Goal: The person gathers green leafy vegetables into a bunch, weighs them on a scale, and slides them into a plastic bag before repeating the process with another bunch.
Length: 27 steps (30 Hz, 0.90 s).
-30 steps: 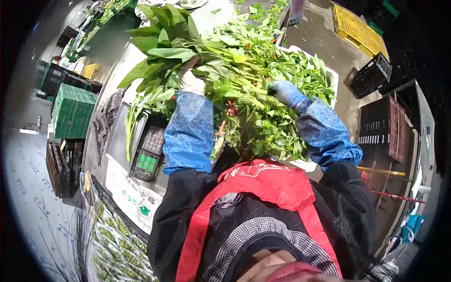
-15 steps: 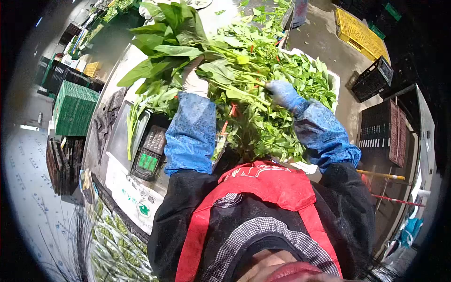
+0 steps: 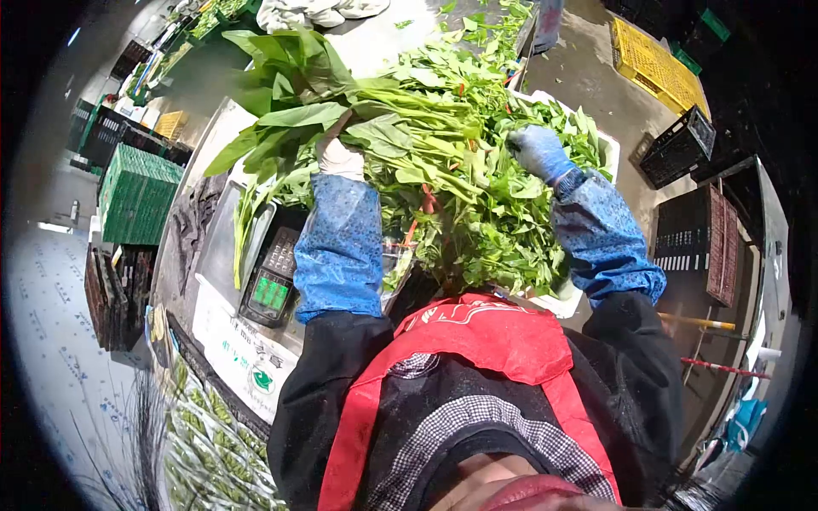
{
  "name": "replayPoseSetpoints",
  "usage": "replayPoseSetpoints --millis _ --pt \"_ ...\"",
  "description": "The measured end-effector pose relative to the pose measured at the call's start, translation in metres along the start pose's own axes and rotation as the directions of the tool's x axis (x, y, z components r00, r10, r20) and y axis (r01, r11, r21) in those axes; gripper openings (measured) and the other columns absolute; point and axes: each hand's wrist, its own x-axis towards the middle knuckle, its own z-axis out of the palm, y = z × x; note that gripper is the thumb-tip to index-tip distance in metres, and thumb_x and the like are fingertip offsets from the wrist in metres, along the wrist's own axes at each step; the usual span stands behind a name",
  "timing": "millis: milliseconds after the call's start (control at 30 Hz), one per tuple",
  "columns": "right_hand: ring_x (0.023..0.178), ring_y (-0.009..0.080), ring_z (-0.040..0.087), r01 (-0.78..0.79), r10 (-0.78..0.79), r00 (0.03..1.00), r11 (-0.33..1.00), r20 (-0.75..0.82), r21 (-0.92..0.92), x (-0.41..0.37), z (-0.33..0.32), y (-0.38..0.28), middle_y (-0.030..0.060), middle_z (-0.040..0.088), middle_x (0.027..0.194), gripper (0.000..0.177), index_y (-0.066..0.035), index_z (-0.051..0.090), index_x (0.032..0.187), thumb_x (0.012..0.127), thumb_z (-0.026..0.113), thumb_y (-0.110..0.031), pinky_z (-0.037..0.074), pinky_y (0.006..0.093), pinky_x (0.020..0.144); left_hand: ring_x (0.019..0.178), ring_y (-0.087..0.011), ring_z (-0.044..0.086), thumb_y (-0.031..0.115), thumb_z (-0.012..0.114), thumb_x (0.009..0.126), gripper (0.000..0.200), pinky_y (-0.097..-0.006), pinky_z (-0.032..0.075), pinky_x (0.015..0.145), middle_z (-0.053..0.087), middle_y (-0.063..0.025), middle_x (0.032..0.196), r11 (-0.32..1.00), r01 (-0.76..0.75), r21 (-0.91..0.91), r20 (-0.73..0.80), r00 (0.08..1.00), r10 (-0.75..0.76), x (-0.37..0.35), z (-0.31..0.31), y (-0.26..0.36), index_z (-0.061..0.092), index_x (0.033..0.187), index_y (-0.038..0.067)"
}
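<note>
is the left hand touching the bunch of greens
Touching. The head view shows the left hand closed around the stems of the bunch of greens, whose leaves fan out above it.

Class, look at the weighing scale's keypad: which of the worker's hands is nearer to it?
Left. The left hand, gripping a bunch of leafy greens, is just beyond the keypad; the right hand is well off to the other side, on the pile of greens.

Glossy leafy greens (image 3: 443,145), perhaps damp
</note>
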Motion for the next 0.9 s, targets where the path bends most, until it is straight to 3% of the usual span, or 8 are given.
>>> replayPoseSetpoints --millis 100,233,333,400,500,567,800,900 --pt "0.093 0.0291 0.052 0.044 -0.005 0.984 0.975 -0.179 0.218 0.001 -0.005 -0.012 0.0131 0.057 0.097 0.039 -0.016 0.055 0.107 0.072 0.060 -0.031 0.044 0.0379 0.079 0.093 -0.0288 0.056 0.008 0.050 0.076 0.037 -0.0388 0.045 0.083 0.054 -0.0196 0.106 0.912 0.092 -0.400 0.059 0.995 -0.075 -0.008 0.024 0.015 0.049 0.112 -0.004" --pt "0.096 0.0221 0.053 0.152 0.026 0.960 0.788 -0.279 0.597 0.031 0.012 -0.039 0.0109 0.055 0.107 0.048 -0.008 0.051 0.113 0.074 0.065 -0.031 0.043 0.0306 0.083 0.092 -0.0268 0.056 0.005 0.048 0.076 0.037 -0.0361 0.045 0.083 0.055 -0.0179 0.105 0.936 0.151 -0.318 0.159 0.982 -0.104 -0.010 0.061 -0.009 0.050 0.111 -0.002" --pt "0.081 0.0191 0.058 -0.125 0.026 0.992 0.462 0.127 0.878 0.030 0.015 -0.042 0.0111 0.060 0.094 0.039 -0.003 0.055 0.105 0.074 0.065 -0.024 0.046 0.0298 0.074 0.091 -0.0252 0.056 0.002 0.047 0.075 0.037 -0.0341 0.045 0.083 0.056 -0.0166 0.104 0.993 0.101 -0.057 0.123 0.988 -0.093 -0.009 0.060 -0.026 0.051 0.111 -0.001" --pt "0.084 0.0321 0.057 -0.059 -0.002 0.992 0.875 0.126 0.481 0.023 0.015 -0.029 0.0200 0.059 0.088 0.049 -0.003 0.056 0.104 0.063 0.062 -0.030 0.045 0.0379 0.076 0.091 -0.0242 0.057 0.001 0.047 0.075 0.037 -0.0328 0.045 0.082 0.057 -0.0158 0.103 0.996 0.062 0.057 0.054 0.996 -0.065 -0.007 0.039 -0.022 0.052 0.111 0.000" --pt "0.081 0.0316 0.058 -0.148 0.104 0.936 0.983 0.338 0.108 0.002 0.051 0.011 0.0178 0.060 0.087 0.040 -0.008 0.061 0.094 0.064 0.061 -0.035 0.045 0.0388 0.074 0.090 -0.0227 0.057 -0.002 0.046 0.074 0.038 -0.0308 0.045 0.082 0.058 -0.0146 0.102 0.965 0.011 0.264 -0.038 0.999 0.000 -0.003 0.002 -0.007 0.052 0.111 0.001" --pt "0.080 0.0298 0.059 -0.284 0.248 0.910 0.957 0.332 0.064 -0.011 0.055 0.025 0.0167 0.060 0.086 0.039 -0.010 0.061 0.091 0.064 0.061 -0.039 0.046 0.0382 0.072 0.090 -0.0217 0.057 -0.004 0.045 0.074 0.039 -0.0294 0.045 0.082 0.059 -0.0137 0.101 0.906 0.004 0.422 -0.082 0.996 0.034 -0.002 -0.016 -0.007 0.053 0.111 0.002" --pt "0.086 0.0287 0.052 0.294 -0.157 0.848 0.934 -0.506 0.203 0.008 -0.024 -0.087 0.0110 0.054 0.092 0.034 -0.011 0.054 0.104 0.072 0.060 -0.022 0.044 0.0357 0.071 0.092 -0.0213 0.057 0.001 0.058 0.061 0.052 -0.0288 0.044 0.084 0.060 -0.0108 0.101 0.667 -0.135 0.733 0.070 0.990 0.123 -0.011 0.034 -0.019 0.055 0.111 0.016" --pt "0.083 0.0302 0.053 0.319 -0.214 0.933 0.864 -0.289 0.389 0.017 0.005 -0.083 0.0123 0.055 0.085 0.022 -0.010 0.058 0.091 0.069 0.055 -0.011 0.044 0.0371 0.068 0.093 -0.0216 0.057 -0.001 0.060 0.061 0.044 -0.0311 0.042 0.086 0.060 -0.0133 0.099 0.943 -0.046 0.330 -0.090 0.993 0.080 -0.006 0.040 -0.038 0.059 0.104 0.009"
